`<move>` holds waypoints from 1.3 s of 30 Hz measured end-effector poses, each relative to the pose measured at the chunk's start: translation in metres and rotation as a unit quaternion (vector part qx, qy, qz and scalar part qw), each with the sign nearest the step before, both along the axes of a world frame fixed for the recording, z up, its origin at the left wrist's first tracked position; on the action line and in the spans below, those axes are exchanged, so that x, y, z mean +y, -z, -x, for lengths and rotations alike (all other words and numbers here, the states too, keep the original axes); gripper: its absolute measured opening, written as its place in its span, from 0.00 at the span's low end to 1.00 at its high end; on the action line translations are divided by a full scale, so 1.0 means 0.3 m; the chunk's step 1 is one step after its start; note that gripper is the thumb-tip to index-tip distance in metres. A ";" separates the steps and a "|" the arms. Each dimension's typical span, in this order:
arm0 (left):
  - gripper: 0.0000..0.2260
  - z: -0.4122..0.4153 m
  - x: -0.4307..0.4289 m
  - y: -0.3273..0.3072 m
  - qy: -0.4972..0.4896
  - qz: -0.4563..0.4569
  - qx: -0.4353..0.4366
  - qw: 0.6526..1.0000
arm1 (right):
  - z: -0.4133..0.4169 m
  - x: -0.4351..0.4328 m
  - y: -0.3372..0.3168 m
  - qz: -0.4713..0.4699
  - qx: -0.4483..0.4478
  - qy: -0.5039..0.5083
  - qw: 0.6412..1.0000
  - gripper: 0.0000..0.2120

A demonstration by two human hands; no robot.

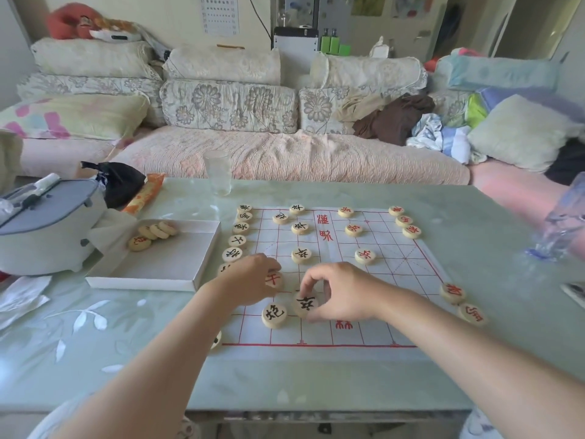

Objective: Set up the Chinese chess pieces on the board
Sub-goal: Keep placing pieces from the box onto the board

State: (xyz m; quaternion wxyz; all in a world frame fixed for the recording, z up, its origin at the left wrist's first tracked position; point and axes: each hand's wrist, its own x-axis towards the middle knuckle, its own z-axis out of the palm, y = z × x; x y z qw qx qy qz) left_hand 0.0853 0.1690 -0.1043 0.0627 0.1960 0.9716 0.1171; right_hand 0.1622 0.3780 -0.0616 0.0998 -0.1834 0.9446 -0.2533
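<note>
Right hand (335, 293) pinches black piece (306, 304) narrowly, apparently to seat it on a board (395, 248) crossing. Left hand (250, 278), at 10 o'clock, covers red piece (273, 279) — grip indeterminate.

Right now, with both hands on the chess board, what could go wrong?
The right hand pinches a black-lettered piece right beside a neighbour piece. A small nudge could slide that one off its spot. The left hand holds a red-lettered piece, and its forearm covers part of an edge piece at the near-left side of the board. Pulling that arm back might sweep it away.
</note>
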 end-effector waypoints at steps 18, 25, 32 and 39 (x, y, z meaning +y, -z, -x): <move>0.20 -0.091 0.057 -0.056 -0.033 -0.246 -0.033 0.968 | -0.045 0.026 0.049 0.115 0.012 0.055 0.992 0.05; 0.21 -0.154 0.175 -0.088 0.004 -0.308 -0.034 0.951 | 0.002 0.093 0.041 0.311 -0.093 0.195 0.926 0.10; 0.11 -0.174 0.293 -0.081 -0.060 -0.406 -0.076 0.909 | 0.005 0.188 0.045 0.361 -0.088 0.212 0.904 0.09; 0.08 -0.133 0.472 -0.078 -0.130 -0.446 -0.105 0.879 | 0.020 0.335 0.052 0.258 -0.003 0.186 0.948 0.22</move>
